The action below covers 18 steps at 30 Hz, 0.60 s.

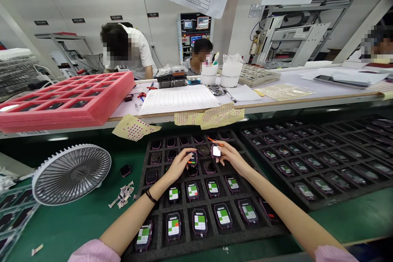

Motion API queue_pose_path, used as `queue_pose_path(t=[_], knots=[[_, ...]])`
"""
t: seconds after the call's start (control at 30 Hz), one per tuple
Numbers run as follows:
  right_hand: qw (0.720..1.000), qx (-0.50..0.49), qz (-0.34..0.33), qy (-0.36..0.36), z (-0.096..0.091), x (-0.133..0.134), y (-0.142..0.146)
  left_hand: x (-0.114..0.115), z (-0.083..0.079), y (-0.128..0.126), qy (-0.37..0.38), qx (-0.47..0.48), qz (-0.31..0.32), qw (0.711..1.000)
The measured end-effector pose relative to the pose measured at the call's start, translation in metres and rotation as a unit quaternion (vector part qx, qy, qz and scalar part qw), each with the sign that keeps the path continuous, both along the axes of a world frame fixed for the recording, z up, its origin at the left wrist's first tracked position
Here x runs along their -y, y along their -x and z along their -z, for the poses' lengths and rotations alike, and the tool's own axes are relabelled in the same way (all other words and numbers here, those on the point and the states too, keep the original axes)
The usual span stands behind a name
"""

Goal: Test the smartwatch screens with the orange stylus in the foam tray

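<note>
My left hand (183, 159) has its fingers closed round a smartwatch (193, 159) with a lit, coloured screen. In my right hand (227, 153) is another smartwatch (216, 151), its screen glowing white. Both hands are above a black foam tray (211, 227) divided into compartments. Nearer rows hold purple-rimmed watches with green and white screens, such as one watch (200, 222) at the front. Dark-screened watches (151, 176) sit in the farther rows. An orange thin item (211, 138) lies just behind my right hand.
Left stand a white fan (72, 174), a loose watch (125, 170) and small pale strips (123, 194). More watch trays (294, 190) are at right. A shelf ahead bears a pink foam tray (101, 114) and papers (181, 97). Other people (141, 55) work beyond.
</note>
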State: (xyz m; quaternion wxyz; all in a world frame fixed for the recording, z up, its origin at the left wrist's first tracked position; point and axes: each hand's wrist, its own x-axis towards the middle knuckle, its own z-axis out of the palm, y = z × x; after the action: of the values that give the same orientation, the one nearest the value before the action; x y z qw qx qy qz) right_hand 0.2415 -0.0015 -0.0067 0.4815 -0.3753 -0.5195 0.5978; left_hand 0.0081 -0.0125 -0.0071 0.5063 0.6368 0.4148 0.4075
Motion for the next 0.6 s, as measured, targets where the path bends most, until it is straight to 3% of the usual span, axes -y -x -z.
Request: queue_pose_path(t=[0.6], knots=[[1.0,0.01,0.007,0.007,-0.0013,0.0,-0.0001,0.0011,-0.0018,-0.001,0.001,-0.004,0.002,1.0]])
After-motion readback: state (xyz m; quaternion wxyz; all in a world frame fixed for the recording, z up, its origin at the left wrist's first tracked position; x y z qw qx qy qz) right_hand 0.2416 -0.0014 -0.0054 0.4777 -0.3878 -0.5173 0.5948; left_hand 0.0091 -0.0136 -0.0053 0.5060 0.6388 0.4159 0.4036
